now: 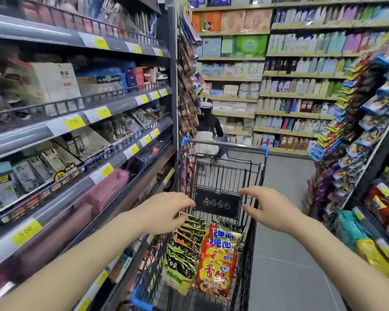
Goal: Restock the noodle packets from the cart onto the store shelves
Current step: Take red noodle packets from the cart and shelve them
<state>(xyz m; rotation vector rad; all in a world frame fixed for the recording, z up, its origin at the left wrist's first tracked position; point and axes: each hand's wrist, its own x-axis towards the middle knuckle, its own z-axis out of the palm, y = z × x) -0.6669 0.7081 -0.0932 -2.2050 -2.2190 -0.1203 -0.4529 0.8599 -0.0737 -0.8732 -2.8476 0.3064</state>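
Two bare forearms reached out from the bottom of the view over a black wire shopping cart with blue plastic corner guards (pixel 222 173). The left hand (pixel 166 212) hovered above the basket with its fingers loosely spread, gripping nothing. The right hand (pixel 267 207) was likewise held open, thumb and fingers apart, empty.

Inside the cart lay the stock: a row of dark green-and-black noodle packets (pixel 186 245) stacked on edge, and beside them two red-and-yellow noodle packets (pixel 218 263). None seemed to have been lifted out, so the restocking looked barely begun. The grey metal shelves with yellow price tags (pixel 61 131) to the left held other goods, blurred. Every packet in sight remained to be shelved.
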